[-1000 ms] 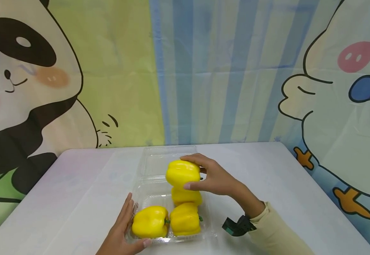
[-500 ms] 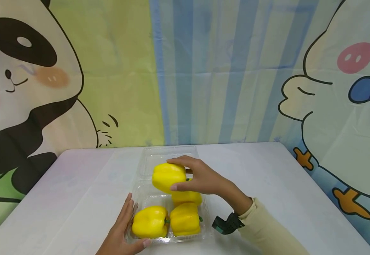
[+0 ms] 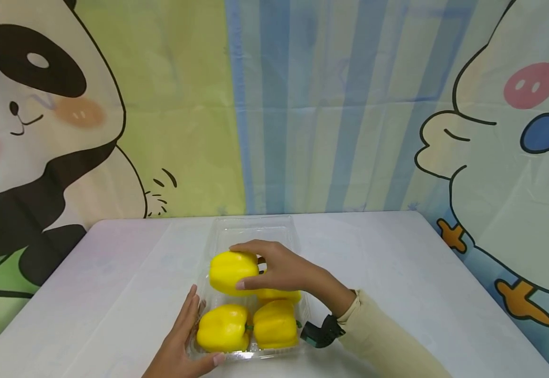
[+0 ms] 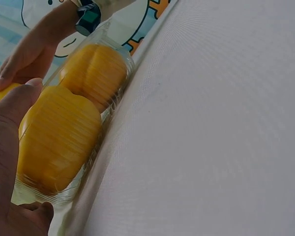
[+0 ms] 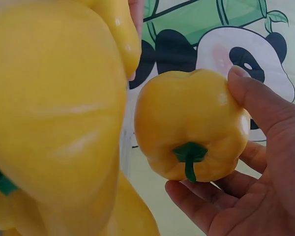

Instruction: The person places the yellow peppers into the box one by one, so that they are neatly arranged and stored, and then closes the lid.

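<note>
In my right hand I hold a yellow bell pepper between thumb and fingers, over the back left of a clear plastic clamshell container. Its green stem points toward the palm side in the right wrist view. Inside the container lie a front left pepper, a front right pepper and a back right pepper that the right hand partly hides. My left hand rests with straight fingers along the container's left wall, its thumb at the front edge.
The container's clear lid lies folded back toward the far table edge. Beneath everything is a white table. A cartoon-printed cloth hangs behind it. A black wrist camera sits below the right wrist.
My right hand has carried its bell pepper leftward and slightly down, from above the back right pepper to the back left of the container. The left hand has stayed in place.
</note>
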Demonstrator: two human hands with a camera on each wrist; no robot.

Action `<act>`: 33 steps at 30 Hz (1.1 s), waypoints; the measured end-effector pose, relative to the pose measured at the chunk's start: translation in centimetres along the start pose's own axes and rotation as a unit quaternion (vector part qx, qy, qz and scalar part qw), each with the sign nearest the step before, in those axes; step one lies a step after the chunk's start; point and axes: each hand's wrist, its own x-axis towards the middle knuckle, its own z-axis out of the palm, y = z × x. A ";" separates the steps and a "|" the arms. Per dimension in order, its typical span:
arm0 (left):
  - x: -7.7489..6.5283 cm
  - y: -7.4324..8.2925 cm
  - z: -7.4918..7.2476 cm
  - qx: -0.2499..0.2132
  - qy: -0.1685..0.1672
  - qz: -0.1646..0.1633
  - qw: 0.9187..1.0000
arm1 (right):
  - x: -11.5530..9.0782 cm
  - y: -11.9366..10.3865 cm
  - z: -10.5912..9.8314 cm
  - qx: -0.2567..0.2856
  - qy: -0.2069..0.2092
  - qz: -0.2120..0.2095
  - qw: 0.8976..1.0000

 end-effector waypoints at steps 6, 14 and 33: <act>0.0 -0.2 0.0 -0.009 0.007 0.019 1.000 | 0.5 0.1 0.5 -0.008 -0.020 0.012 1.000; 0.1 -0.4 0.0 -0.008 0.007 0.022 1.000 | 0.8 0.9 1.2 -0.042 -0.048 0.022 0.998; 0.1 0.0 -0.1 -0.015 -0.009 -0.015 1.000 | 1.4 1.0 2.1 -0.147 -0.042 0.031 0.988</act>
